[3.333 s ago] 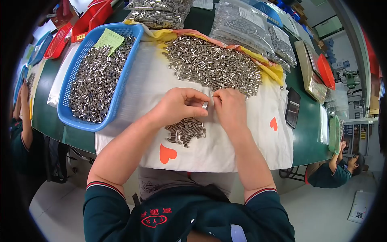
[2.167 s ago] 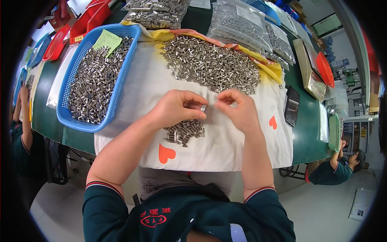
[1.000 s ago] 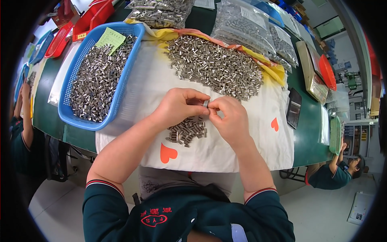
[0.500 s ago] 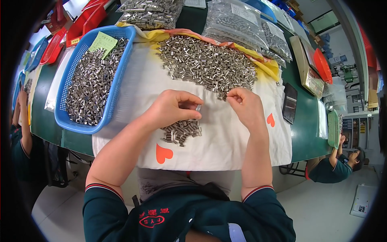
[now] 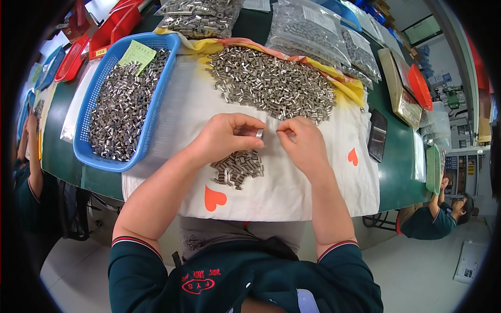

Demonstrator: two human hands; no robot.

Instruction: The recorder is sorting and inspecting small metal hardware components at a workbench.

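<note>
Over the white cloth [image 5: 250, 201], my left hand [image 5: 222, 136] pinches a short, shiny round metal piece [image 5: 260, 134] between thumb and fingertips. A small gap to its right, my right hand [image 5: 305, 143] has thumb and forefinger pressed together; whatever they hold is too small to make out. Behind both hands spreads a large pile of small metal cylinders [image 5: 276, 86]. A smaller heap of metal cylinders [image 5: 237, 169] lies below my left hand, partly covered by it.
A blue basket [image 5: 79, 138] full of metal cylinders stands at the left. Clear bags of metal parts [image 5: 308, 31] sit behind the cloth's yellow edge. A dark phone-like slab [image 5: 377, 135] lies to the right. Other people sit at both sides, one at the right [image 5: 430, 224].
My right hand has moved left from the large pile's near edge, coming close to the metal piece in my left hand. The left hand has barely moved.
</note>
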